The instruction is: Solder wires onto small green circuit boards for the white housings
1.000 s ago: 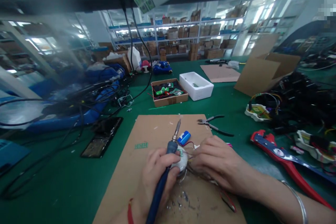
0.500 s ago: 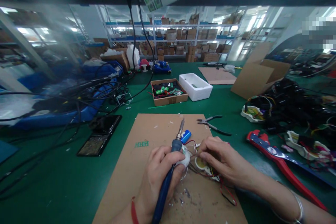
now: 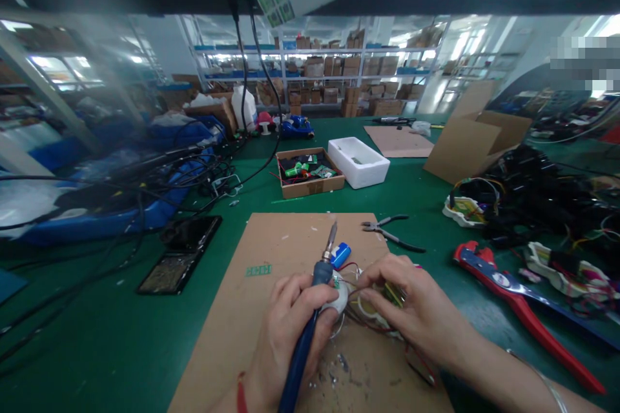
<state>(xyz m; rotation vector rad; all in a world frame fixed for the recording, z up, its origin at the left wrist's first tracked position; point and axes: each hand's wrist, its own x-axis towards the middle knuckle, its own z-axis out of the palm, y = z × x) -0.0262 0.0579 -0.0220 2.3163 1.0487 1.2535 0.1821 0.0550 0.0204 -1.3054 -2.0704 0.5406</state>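
The left grip (image 3: 285, 329) is closed round a blue-handled soldering iron (image 3: 306, 329), with the metal tip pointing up and away from the work. Just to the right of that grip, a rounded white plastic casing (image 3: 338, 297) is pressed against the fingers, and a small green circuit board (image 3: 336, 282) appears to sit on top. The right grip (image 3: 411, 303) is curled over thin coloured wires (image 3: 356, 316) with its fingertips drawn together, but whether a wire is clamped cannot be told, as the pinch is hidden by the fingers. For clean work, the casing is best held steady and the hot tip kept off the wires. A blue cylindrical battery (image 3: 340, 255) lies just beyond the grips on a brown cardboard sheet (image 3: 285, 239). Black-handled pliers (image 3: 392, 232) lie beyond the right grip on the green worktop (image 3: 145, 348). Any joints under the fingers are hidden.
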